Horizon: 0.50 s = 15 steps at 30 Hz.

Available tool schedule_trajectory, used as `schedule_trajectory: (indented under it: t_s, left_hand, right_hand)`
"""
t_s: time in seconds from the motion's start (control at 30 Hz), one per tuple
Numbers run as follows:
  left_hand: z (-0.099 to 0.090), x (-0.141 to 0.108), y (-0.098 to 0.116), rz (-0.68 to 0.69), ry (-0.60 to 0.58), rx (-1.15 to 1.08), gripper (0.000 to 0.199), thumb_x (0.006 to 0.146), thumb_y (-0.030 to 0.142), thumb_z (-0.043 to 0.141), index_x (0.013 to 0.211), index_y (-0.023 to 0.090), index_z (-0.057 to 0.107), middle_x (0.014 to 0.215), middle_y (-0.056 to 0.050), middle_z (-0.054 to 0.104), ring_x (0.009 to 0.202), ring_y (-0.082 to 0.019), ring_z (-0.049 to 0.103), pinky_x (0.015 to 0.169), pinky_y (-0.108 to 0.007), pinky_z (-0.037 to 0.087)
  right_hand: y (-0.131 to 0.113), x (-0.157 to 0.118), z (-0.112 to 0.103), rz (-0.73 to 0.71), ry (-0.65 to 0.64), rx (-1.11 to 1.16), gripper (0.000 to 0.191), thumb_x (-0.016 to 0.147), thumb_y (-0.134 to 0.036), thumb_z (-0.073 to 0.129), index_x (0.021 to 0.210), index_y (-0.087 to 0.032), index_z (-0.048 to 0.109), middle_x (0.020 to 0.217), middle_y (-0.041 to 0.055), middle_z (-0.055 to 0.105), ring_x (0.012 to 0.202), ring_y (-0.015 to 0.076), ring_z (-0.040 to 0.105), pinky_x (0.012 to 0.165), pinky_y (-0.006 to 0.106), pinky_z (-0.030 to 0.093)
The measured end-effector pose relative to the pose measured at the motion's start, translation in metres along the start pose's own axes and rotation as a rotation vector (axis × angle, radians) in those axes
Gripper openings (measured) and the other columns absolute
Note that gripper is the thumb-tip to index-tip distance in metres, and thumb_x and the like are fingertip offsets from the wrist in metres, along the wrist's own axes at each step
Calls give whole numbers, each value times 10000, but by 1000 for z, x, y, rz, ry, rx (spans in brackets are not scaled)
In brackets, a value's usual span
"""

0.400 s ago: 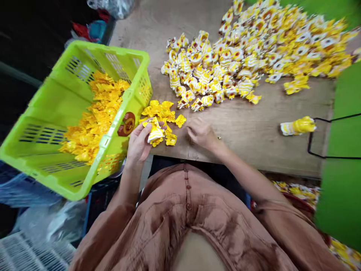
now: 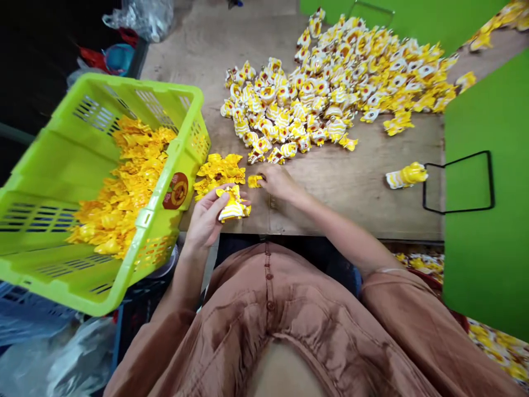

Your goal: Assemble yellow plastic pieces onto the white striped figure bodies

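My left hand (image 2: 203, 221) is closed on a yellow plastic figure piece with white stripes (image 2: 233, 205), thumb on its top. In my right hand (image 2: 278, 181) a small yellow plastic piece (image 2: 254, 181) is pinched at its right end, low over the wooden table. A small heap of plain yellow pieces (image 2: 223, 167) lies just beyond my left hand, against the basket. Farther back spreads a big pile of yellow-and-white striped figures (image 2: 297, 110), some with red and gold-coloured spots.
A lime-green plastic basket (image 2: 190, 118) with yellow pieces (image 2: 136, 176) stands at the left. On the right, one striped figure (image 2: 407, 175) lies by the black wire handle (image 2: 491, 179) of a green board (image 2: 475, 237). Another green board (image 2: 430, 22) is at the back.
My right hand has closed on a small yellow piece beside the heap. My left hand still holds the striped piece. The whole view has shifted, so the table's things appear farther left.
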<state>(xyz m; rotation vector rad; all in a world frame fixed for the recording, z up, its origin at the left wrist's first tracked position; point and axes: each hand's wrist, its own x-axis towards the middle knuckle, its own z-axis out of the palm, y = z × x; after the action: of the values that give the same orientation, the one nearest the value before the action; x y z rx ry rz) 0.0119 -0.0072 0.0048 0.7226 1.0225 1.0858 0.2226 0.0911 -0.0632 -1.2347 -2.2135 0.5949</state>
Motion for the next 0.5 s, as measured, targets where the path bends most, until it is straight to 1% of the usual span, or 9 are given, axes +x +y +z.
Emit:
schedule_trajectory:
  t_s: [0.07, 0.13, 0.17, 0.2, 0.23, 0.3, 0.37, 0.43, 0.5]
  left_hand:
    - [6, 0, -9, -95, -40, -7, 504, 789, 438, 931, 1168, 154, 759, 1037, -117, 844, 939, -294, 841, 850, -395, 682]
    - [16, 4, -20, -192, -89, -28, 543, 759, 456, 951, 1171, 155, 767, 1044, -109, 840, 900, -274, 834, 797, -355, 673]
    - [23, 7, -26, -228, -115, -45, 539, 759, 471, 948, 1159, 155, 774, 1049, -105, 839, 900, -264, 828, 786, -339, 666]
    - [30, 10, -32, -254, -142, -66, 525, 777, 501, 930, 1144, 155, 782, 1053, -103, 837, 918, -259, 820, 792, -333, 661]
    - [37, 12, -37, -273, -171, -86, 516, 808, 540, 896, 1134, 154, 789, 1060, -103, 835, 953, -259, 812, 818, -338, 658]
    - [48, 15, -45, -291, -228, -101, 547, 869, 608, 820, 1164, 149, 789, 1088, -109, 829, 1039, -269, 790, 899, -365, 646]
    - [54, 16, -51, -292, -283, -61, 614, 866, 619, 821, 1257, 149, 764, 1137, -110, 821, 1078, -275, 773, 946, -380, 626]
    - [56, 14, -57, -274, -325, 11, 699, 837, 601, 857, 1361, 160, 718, 1185, -109, 811, 1078, -272, 765, 952, -374, 609]
    - [55, 12, -60, -235, -347, 84, 769, 839, 605, 853, 1446, 171, 668, 1229, -114, 799, 1097, -275, 757, 963, -375, 597]
  right_hand:
    - [-3, -19, -12, -34, 163, 29, 132, 975, -126, 610, 966, -183, 729, 886, 45, 717, 796, 183, 637, 774, 322, 551]
    - [-12, -49, -28, -111, 373, 24, 110, 1007, -178, 639, 1058, -195, 735, 904, 39, 725, 760, 165, 639, 725, 309, 559]
    - [-17, -65, -34, -166, 447, -4, 120, 1010, -190, 659, 1101, -203, 735, 923, 44, 735, 771, 168, 654, 723, 315, 572]
    - [-22, -80, -39, -226, 487, -44, 143, 1009, -192, 675, 1137, -213, 736, 947, 53, 748, 799, 176, 676, 740, 328, 591]
    - [-27, -94, -43, -287, 493, -94, 170, 1006, -185, 683, 1162, -222, 738, 970, 63, 760, 836, 189, 697, 769, 348, 612]
    - [-33, -116, -45, -391, 437, -196, 213, 1006, -165, 674, 1195, -229, 747, 1024, 86, 779, 910, 218, 727, 832, 396, 643]
    - [-34, -130, -46, -433, 363, -248, 244, 1011, -142, 649, 1218, -219, 752, 1093, 113, 786, 971, 239, 744, 878, 437, 655]
    - [-34, -138, -50, -386, 316, -192, 258, 1011, -144, 654, 1236, -225, 749, 1203, 128, 778, 1030, 244, 754, 903, 455, 654]
    - [-35, -142, -57, -271, 291, -40, 249, 996, -217, 722, 1242, -248, 747, 1277, 122, 765, 1077, 247, 757, 932, 468, 645]
